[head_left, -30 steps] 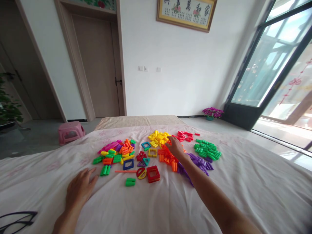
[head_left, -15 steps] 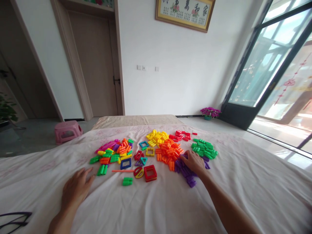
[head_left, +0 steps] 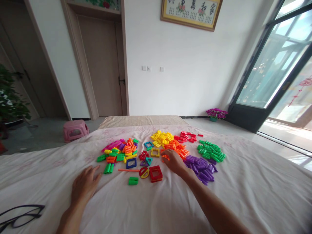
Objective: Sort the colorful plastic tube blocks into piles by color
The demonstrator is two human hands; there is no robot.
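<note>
My left hand (head_left: 85,183) rests on the cloth with its fingers apart, holding nothing. It lies just short of a mixed pile of plastic blocks, closest to a green block (head_left: 108,168). My right hand (head_left: 174,161) reaches over the near left side of a pile of orange blocks (head_left: 180,149). Its thumb and forefinger are apart, with orange showing between them; the other fingertips are hidden. Right of its wrist lies a heap of purple blocks (head_left: 201,168). A red square frame (head_left: 155,174) sits to the left of this hand.
Yellow blocks (head_left: 162,138), red blocks (head_left: 186,136) and green blocks (head_left: 211,151) lie in separate piles farther back. A blue square frame (head_left: 131,163), an orange stick (head_left: 128,170) and a lone green block (head_left: 133,181) are at centre. Black glasses (head_left: 23,214) lie at lower left.
My right hand has gone left from the purple blocks to the orange ones, leaving the purple heap in full sight. My left hand stays by the mixed pile. The view has turned slightly left.
</note>
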